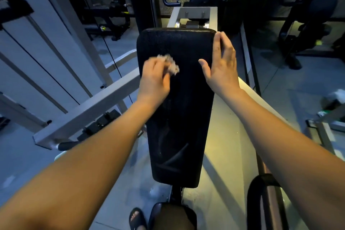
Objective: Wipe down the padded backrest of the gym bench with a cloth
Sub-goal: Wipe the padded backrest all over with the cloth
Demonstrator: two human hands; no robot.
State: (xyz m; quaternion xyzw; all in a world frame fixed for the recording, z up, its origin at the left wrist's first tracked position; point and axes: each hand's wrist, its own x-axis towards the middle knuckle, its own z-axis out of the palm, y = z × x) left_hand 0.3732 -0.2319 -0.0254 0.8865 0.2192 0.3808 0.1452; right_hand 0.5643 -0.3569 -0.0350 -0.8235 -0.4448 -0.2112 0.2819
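Standing at the narrow near end of the black padded backrest [179, 127], you have a sandalled foot [137, 218] on the floor, left of its post. Farther up, your left hand [155, 78] curls around a crumpled pale cloth [170, 63], which pokes out past the fingers against the pad's upper left part. Your right hand [222, 61] lies flat, fingers straight, along the pad's right edge, apart from the cloth. Beyond the top edge stands a pale metal frame [194, 15].
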